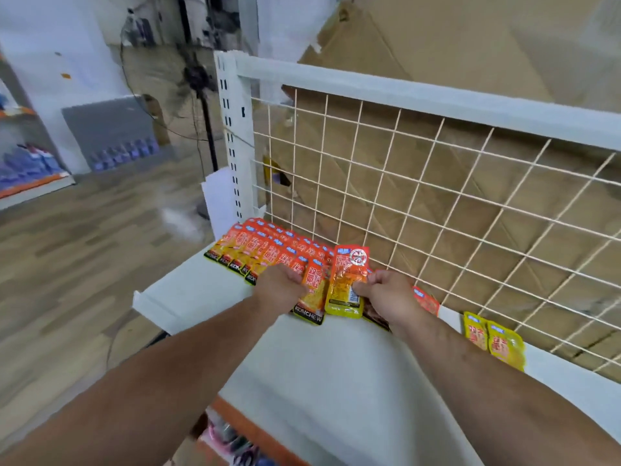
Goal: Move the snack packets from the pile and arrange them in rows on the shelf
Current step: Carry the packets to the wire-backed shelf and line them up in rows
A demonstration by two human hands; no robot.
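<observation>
Orange snack packets [268, 245], in overlapping rows, fill the far left corner of the white shelf [336, 381], against its wire grid back [437, 196]. My left hand [282, 289] lies curled on the end packet [312, 297] of the nearest row; I cannot tell whether it grips or only presses. My right hand [386, 294] pinches an upright packet [347, 280] just beside that row. Two yellow packets [494, 341] lean at the shelf's back edge, further right.

The packet [347, 280] in my right hand [386, 294] is glossy, crinkled plastic film, as are the rows [268, 250] beside it. The shelf [336, 381] looks like smooth matt white metal, the grid [437, 203] above it thin painted wire, backed by dull brown cardboard [437, 62]. Left, the floor [84, 264] looks wood-grained.
</observation>
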